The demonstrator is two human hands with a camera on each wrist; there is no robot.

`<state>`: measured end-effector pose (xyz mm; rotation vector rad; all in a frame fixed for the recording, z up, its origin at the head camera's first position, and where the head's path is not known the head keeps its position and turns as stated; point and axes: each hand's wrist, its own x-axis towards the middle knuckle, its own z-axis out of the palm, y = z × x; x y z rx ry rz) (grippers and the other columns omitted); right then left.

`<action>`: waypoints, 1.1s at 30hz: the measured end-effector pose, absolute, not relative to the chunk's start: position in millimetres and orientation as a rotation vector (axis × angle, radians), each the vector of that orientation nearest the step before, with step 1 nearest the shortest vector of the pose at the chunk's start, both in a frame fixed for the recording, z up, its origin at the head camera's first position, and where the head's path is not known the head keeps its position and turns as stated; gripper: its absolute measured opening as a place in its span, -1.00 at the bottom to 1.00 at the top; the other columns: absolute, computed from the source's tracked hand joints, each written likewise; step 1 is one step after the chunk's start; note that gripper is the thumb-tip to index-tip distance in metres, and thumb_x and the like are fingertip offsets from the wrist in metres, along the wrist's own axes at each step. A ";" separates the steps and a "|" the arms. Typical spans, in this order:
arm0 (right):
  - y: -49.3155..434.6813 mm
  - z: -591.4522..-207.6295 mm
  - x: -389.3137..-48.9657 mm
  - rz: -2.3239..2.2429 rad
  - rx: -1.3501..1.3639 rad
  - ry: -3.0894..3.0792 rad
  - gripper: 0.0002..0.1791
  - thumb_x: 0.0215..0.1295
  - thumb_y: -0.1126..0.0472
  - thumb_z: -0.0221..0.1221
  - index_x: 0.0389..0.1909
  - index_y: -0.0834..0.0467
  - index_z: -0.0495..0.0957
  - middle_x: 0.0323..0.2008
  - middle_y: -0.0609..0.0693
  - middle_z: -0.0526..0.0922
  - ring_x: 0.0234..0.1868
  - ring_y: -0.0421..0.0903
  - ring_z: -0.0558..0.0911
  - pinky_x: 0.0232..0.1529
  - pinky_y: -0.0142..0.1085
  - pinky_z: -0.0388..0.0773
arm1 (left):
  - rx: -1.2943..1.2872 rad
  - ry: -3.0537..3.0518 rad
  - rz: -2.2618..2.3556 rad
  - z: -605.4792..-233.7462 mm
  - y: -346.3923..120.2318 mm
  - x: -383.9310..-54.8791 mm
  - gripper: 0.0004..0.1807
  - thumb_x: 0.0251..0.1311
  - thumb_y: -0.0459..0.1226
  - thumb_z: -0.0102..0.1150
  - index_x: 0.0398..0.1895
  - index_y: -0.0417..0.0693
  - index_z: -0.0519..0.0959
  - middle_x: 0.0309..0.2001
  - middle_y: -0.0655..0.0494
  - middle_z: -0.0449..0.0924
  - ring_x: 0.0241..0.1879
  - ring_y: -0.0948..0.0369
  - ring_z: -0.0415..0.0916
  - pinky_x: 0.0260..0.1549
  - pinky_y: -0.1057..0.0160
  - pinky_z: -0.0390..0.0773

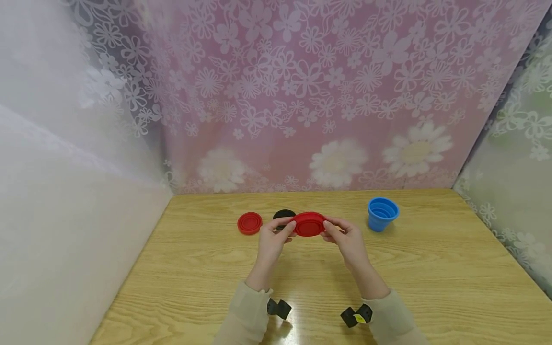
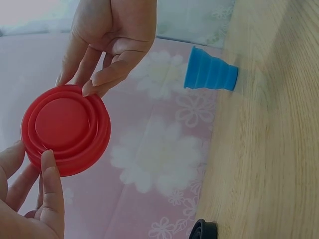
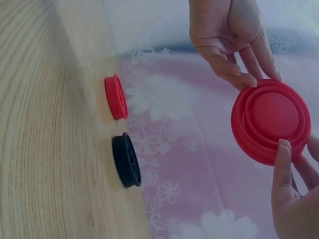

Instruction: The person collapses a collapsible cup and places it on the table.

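A red collapsible cup (image 1: 309,224), folded into a flat ringed disc, hangs above the table between both hands. My left hand (image 1: 270,244) pinches its left edge between thumb and fingers. On the opposite edge, my right hand (image 1: 351,243) pinches it the same way. Both wrist views show the cup's round base and folded rings, with fingertips on the rim. Behind the left hand, a black collapsed cup (image 3: 126,160) lies on the table, partly hidden in the head view.
A second red collapsed cup (image 1: 249,223) lies flat left of the black one. An expanded blue cup (image 1: 381,214) stands at the right, its wide mouth up. The wooden table (image 1: 207,287) meets a pink flowered curtain (image 1: 302,96) at the back.
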<state>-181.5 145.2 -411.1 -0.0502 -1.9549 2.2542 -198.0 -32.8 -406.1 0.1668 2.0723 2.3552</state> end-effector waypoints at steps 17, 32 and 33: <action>145.6 -409.6 -180.9 2.249 -0.065 -1.934 -0.65 0.18 0.28 0.13 -0.16 0.51 0.46 -0.41 -0.01 0.58 -0.46 -0.17 0.62 -0.35 -0.33 0.56 | 0.197 2.150 2.355 -387.1 -31.2 -186.4 -0.78 0.09 -0.38 0.14 -0.28 -0.44 0.56 -0.45 -0.10 0.58 -0.39 -0.11 0.54 -0.45 0.25 0.57; 146.1 -412.4 -184.1 2.249 -0.061 -1.890 -0.66 0.18 0.35 0.10 -0.16 0.59 0.41 -0.30 0.00 0.53 -0.44 -0.18 0.63 -0.36 -0.34 0.56 | 0.219 2.142 2.380 -404.1 -31.2 -197.9 -0.77 0.09 -0.37 0.14 -0.27 -0.44 0.56 -0.23 -0.12 0.55 -0.45 0.23 0.54 -0.45 0.25 0.57; 146.2 -412.2 -183.9 2.246 -0.061 -1.893 -0.66 0.18 0.35 0.10 -0.16 0.59 0.41 -0.28 0.01 0.51 -0.43 -0.18 0.63 -0.36 -0.34 0.55 | 0.224 2.148 2.376 -401.1 -31.2 -196.1 -0.77 0.10 -0.38 0.13 -0.28 -0.45 0.56 -0.22 -0.14 0.55 -0.46 0.26 0.54 -0.45 0.25 0.57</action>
